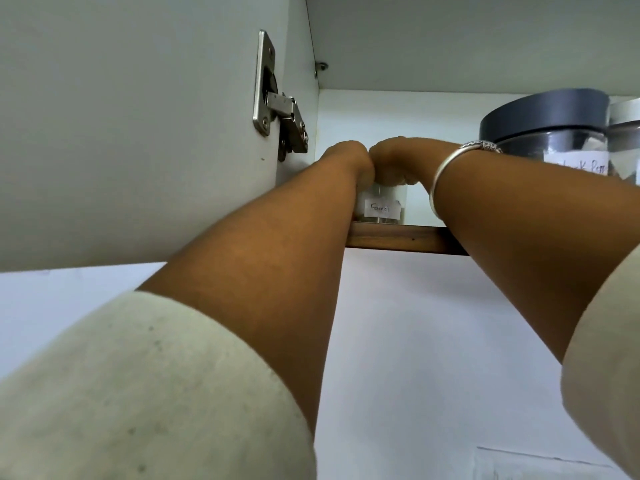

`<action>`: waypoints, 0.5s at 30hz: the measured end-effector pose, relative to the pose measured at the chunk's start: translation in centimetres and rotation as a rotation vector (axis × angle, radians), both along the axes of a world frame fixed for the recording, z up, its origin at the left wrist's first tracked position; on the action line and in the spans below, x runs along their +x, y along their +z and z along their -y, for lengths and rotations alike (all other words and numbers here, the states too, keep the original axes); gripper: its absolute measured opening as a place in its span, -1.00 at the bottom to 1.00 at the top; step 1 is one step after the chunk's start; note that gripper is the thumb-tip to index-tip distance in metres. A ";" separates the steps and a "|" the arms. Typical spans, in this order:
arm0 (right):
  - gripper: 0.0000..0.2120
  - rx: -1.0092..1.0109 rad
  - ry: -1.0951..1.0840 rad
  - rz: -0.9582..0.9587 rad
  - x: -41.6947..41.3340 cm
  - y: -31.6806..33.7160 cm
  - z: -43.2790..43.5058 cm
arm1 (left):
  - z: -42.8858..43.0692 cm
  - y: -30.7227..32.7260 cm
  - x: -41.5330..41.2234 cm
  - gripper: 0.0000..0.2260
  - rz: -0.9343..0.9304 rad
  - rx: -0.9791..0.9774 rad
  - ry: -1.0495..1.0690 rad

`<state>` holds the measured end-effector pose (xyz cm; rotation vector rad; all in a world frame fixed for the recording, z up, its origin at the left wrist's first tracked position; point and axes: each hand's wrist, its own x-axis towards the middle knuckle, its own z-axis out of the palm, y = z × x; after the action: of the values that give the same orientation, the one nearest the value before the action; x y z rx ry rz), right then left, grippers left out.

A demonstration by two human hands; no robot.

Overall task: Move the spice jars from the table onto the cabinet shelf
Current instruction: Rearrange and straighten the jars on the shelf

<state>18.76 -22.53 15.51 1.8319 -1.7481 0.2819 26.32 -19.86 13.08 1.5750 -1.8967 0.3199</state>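
Observation:
I look up into the cabinet. A clear spice jar with a white label reading "Fennel" stands on the wooden-edged shelf, near its front. My left hand and my right hand are both wrapped over the top of this jar, knuckles touching, so its lid is hidden. A silver bangle sits on my right wrist. To the right on the same shelf stands a larger clear jar with a dark grey lid and a partly hidden label.
The open cabinet door hangs at the left with a metal hinge. Another jar with a silver lid shows at the far right edge. A white wall lies below the shelf.

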 end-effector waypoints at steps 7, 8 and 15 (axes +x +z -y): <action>-0.76 0.032 0.022 0.027 -0.4 0.3 0.4 | 0.2 0.0 -0.2 -0.76 0.017 -0.018 0.010; -0.74 0.044 0.025 0.006 -0.4 0.2 0.5 | 0.4 0.1 -0.2 -0.74 0.002 -0.030 0.000; -0.54 0.116 -0.036 0.058 0.1 -0.8 0.5 | 0.1 -0.4 -0.4 -0.70 -0.050 -0.061 -0.019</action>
<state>18.89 -23.03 14.66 1.8881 -1.8708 0.2260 25.95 -19.97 12.73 1.5108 -1.8454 0.3241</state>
